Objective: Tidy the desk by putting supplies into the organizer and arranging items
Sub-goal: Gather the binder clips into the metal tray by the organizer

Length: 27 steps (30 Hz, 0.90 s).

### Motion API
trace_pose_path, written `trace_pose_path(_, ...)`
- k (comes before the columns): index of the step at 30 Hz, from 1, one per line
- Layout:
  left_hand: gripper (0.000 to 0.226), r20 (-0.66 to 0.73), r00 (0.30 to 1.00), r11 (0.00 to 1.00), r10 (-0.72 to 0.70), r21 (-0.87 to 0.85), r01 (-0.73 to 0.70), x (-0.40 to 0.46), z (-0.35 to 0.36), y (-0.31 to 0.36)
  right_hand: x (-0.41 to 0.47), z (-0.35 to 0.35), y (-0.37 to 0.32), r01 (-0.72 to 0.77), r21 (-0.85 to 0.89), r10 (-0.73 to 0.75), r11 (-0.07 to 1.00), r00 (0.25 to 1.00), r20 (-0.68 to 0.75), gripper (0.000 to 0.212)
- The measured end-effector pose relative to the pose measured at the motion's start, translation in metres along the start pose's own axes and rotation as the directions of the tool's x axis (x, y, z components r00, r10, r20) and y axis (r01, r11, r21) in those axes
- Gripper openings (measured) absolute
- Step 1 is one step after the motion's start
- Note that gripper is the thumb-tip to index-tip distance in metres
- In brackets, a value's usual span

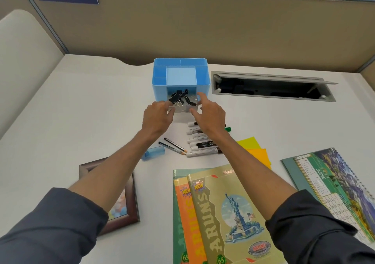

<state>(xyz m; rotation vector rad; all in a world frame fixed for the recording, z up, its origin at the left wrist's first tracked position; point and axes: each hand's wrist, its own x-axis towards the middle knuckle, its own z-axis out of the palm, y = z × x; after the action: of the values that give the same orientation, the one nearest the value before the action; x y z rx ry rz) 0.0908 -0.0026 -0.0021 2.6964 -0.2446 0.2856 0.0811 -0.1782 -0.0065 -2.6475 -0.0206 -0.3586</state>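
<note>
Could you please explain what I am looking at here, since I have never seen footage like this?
There is one picture, from a camera on a person's head, looking down at a desk. No machine: the left hand and right hand together hold a small clear drawer of black binder clips at the front opening of a blue organizer. Nearer lie markers, two pencils, a blue sharpener, yellow sticky notes, notebooks, a calendar and a picture frame.
</note>
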Motion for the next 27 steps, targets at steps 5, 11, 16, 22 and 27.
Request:
trace_pose_path(5,0.060,-0.074,0.997,0.990,0.036,0.140,-0.025,0.008,-0.008,0.000,0.019,-0.003,0.011,0.059,-0.084,-0.058,0.995,0.998,0.014,0.084)
trace_pose_path(11,0.096,0.081,0.991,0.974,0.103,0.196,-0.117,0.039,-0.011,-0.023,0.052,-0.015,0.019,0.253,-0.258,-0.189,0.932,0.950,0.249,0.102)
trace_pose_path(16,0.090,0.217,0.974,0.979,0.073,0.169,-0.111,0.053,-0.015,-0.025,0.060,-0.025,0.017,0.235,-0.181,-0.179,0.955,0.943,0.280,0.087)
trace_pose_path(22,0.059,0.081,0.993,0.987,0.090,0.127,-0.100,0.050,-0.021,-0.021,0.054,-0.028,0.015,0.189,-0.145,-0.174,0.971,0.979,0.108,0.053)
trace_pose_path(27,0.041,-0.002,0.995,0.986,0.097,0.137,-0.096,0.042,-0.021,-0.015,0.044,-0.025,0.012,0.149,-0.127,-0.150,0.981,0.989,0.004,0.040)
